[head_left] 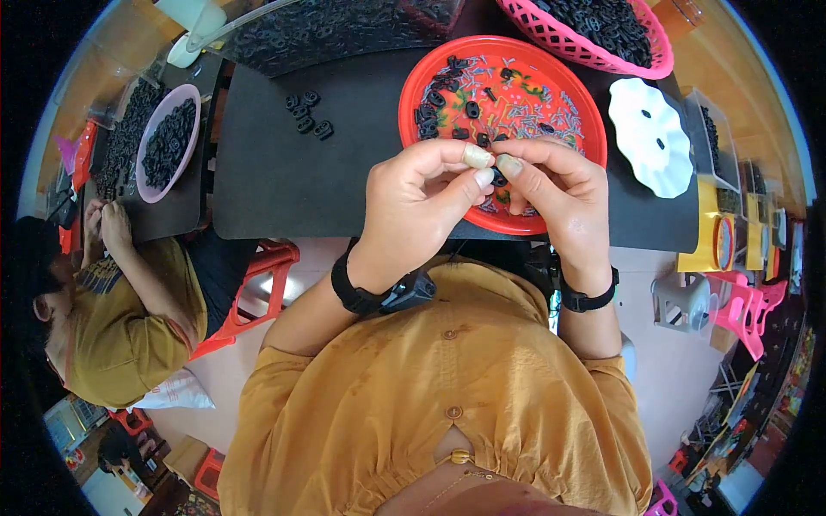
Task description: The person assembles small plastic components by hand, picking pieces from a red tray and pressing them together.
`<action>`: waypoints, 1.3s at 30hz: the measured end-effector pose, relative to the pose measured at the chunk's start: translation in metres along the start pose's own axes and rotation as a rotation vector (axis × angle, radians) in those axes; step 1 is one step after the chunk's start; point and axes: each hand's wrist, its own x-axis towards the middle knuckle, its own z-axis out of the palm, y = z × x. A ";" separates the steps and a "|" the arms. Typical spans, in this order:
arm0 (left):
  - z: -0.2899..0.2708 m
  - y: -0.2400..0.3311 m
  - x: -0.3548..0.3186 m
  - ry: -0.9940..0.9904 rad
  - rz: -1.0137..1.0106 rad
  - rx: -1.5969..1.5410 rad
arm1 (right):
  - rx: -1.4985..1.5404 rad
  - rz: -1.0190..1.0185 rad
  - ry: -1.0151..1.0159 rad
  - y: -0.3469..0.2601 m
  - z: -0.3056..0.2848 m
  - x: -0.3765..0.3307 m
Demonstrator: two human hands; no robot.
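Observation:
Over the near part of a round red tray (413, 64), my left hand (428, 185) and my right hand (561, 185) meet fingertip to fingertip. Both pinch a small black plastic part (499, 178), mostly covered by the fingers. Inside the tray lie many small metal pins (529, 114) and loose black parts (472, 110), thickest along its left side. To the left on the dark table (284, 189) sits a little group of finished-looking black oval pieces (305, 112). A white wavy-edged dish (641, 163) with two small black parts stands right of the tray.
A pink basket (658, 64) heaped with black pieces stands at the back right. A clear bin (335, 39) of black pieces is at the back. On the left, a co-worker (129, 318) handles something beside a lilac bowl (144, 172). Clear boxes (718, 142) stand at the far right.

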 end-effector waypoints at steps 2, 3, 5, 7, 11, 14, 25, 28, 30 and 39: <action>0.001 0.000 0.000 0.009 -0.016 -0.023 | -0.006 -0.001 -0.004 0.000 0.000 0.001; 0.001 0.000 0.000 0.010 -0.016 -0.023 | -0.024 -0.009 -0.004 -0.001 0.002 0.001; 0.001 0.000 0.000 0.015 -0.013 -0.048 | -0.042 -0.018 -0.005 -0.001 0.003 0.001; 0.001 0.000 -0.001 0.023 -0.013 -0.061 | -0.032 -0.017 0.008 0.000 0.005 0.001; 0.001 0.001 -0.001 0.029 0.003 -0.027 | -0.012 -0.023 -0.008 0.002 0.004 0.002; 0.001 0.002 -0.002 0.029 0.016 -0.018 | 0.055 0.036 0.013 0.001 0.006 -0.001; -0.002 0.009 -0.001 0.000 -0.001 -0.167 | -0.589 -0.419 0.050 -0.002 0.013 -0.008; 0.000 0.011 -0.002 0.006 -0.013 -0.178 | -0.639 -0.463 0.058 0.000 0.013 -0.010; 0.001 0.012 -0.002 0.012 -0.020 -0.176 | -0.663 -0.469 0.061 0.001 0.012 -0.012; 0.003 0.013 -0.002 -0.024 0.001 -0.163 | -0.763 -0.584 0.075 0.001 0.011 -0.016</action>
